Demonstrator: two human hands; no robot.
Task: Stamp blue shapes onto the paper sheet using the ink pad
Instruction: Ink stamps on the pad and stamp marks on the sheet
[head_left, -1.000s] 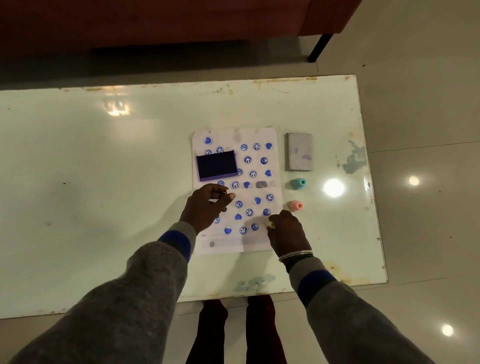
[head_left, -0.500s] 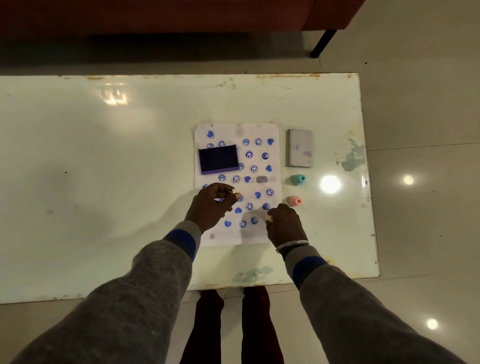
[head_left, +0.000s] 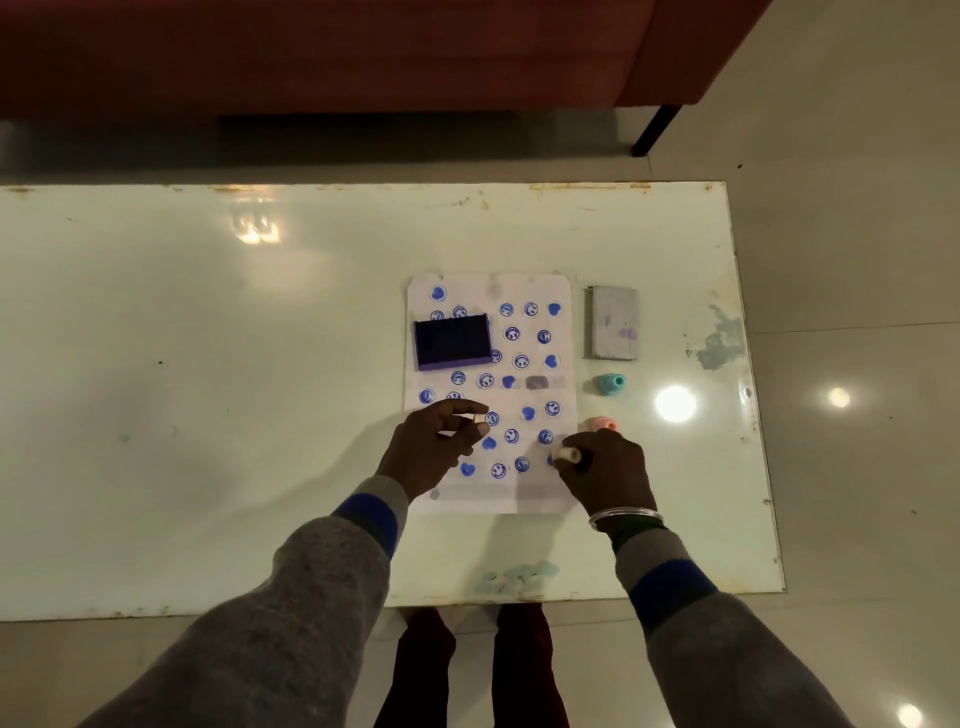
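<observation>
- The paper sheet (head_left: 488, 503) lies flat on the white desk (head_left: 208, 364), right of the desk's middle, and is covered with blue smiley faces and hearts.
- The ink pad (head_left: 452, 342) sits open on the paper sheet's far-left part, dark blue face up, overlapping a few prints.
- The left hand (head_left: 434, 449) is over the paper sheet's near-left part, fingers curled, with thumb and forefinger pinching a small pale piece (head_left: 477, 418); it is too small to tell what kind of piece.
- The right hand (head_left: 608, 475) is at the paper sheet's near-right edge, its fingers wrapped round a pale stamp (head_left: 568, 454) whose end points left over the sheet, just beside the nearest prints. Whether the stamp touches the paper cannot be told.
- A thin bangle (head_left: 626, 514) circles the right wrist, off the paper sheet's near-right corner.
- A grey lid (head_left: 613, 323) lies on the desk just right of the paper sheet's far-right corner.
- A teal stamp (head_left: 611, 384) stands right of the paper sheet's mid edge, apart from it.
- A pink stamp (head_left: 601, 423) stands right of the paper sheet too, nearer than the teal stamp and partly hidden by the right hand.
</observation>
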